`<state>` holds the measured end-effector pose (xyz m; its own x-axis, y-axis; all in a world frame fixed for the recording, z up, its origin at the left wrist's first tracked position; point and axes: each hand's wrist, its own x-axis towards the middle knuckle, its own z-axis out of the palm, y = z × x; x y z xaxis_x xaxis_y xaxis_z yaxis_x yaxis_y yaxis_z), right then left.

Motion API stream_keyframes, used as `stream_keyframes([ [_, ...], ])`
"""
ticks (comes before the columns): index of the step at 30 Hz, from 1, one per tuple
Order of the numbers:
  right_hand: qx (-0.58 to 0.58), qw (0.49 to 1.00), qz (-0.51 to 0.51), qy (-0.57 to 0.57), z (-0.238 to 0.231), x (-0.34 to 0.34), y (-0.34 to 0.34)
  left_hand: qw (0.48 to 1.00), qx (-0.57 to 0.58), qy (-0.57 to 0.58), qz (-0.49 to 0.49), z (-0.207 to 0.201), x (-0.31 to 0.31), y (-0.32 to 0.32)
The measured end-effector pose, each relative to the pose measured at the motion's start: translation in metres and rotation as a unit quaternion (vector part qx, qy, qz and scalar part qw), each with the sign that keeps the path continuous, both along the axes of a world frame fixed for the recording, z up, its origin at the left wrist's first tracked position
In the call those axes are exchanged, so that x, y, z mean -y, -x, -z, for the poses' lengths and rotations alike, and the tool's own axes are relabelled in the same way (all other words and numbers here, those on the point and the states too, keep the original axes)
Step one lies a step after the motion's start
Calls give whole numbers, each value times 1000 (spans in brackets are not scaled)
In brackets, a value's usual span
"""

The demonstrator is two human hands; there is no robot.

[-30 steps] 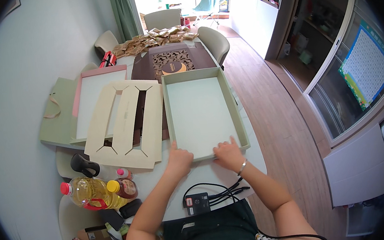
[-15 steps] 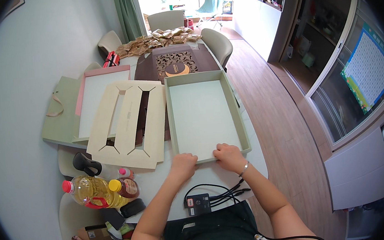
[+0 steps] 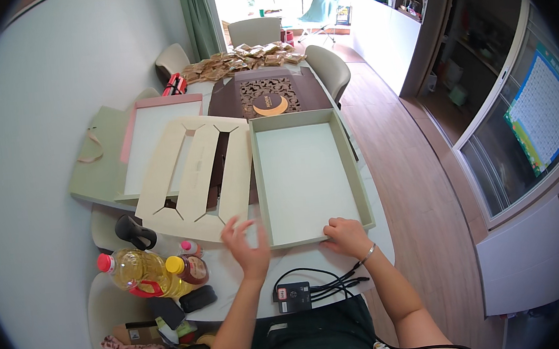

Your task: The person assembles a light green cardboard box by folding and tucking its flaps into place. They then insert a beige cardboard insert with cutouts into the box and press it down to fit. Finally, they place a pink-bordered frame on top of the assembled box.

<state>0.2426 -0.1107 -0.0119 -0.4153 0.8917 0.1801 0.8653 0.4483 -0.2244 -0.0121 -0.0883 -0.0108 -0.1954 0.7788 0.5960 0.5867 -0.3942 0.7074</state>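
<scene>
A shallow pale-green box point(image 3: 310, 178) with a white inside stands on the table in front of me. My right hand point(image 3: 349, 236) grips the near wall of this box, close to its right corner. Lifted off the box, my left hand point(image 3: 247, 247) has its fingers apart and holds nothing. It is slightly blurred, beside the box's near left corner and by the lower edge of a cream cardboard insert point(image 3: 193, 175). That insert has long slots and lies tilted over a pink-edged open box point(image 3: 157, 145).
Wrapped packets point(image 3: 243, 59) are heaped at the far end, behind a dark brown panel with a moon design point(image 3: 269, 99). An oil bottle point(image 3: 138, 273) and a honey-coloured jar point(image 3: 191, 268) stand near left. A black device with cables point(image 3: 295, 297) lies near me.
My left hand has let go of the box's near edge and moved left, with its fingers opened. My right hand remains on the edge. The view has shifted slightly.
</scene>
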Motion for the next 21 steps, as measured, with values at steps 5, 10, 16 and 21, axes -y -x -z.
stream_keyframes([
  [5, -5, 999, 0, -34, 3, 2, 3, 877, 446, 130, -123, 46, 17, 12],
  [10, -20, 999, 1, -36, 5, 3, 2, 791, 589, 158, -43, 59, -6, 32],
  [16, -47, 998, -7, -32, 4, 7, 0, 790, 561, 245, 32, 16, -47, 35],
  [21, -38, 999, -10, -23, 5, 7, -2, 894, 398, 199, 47, -16, -104, 38],
])
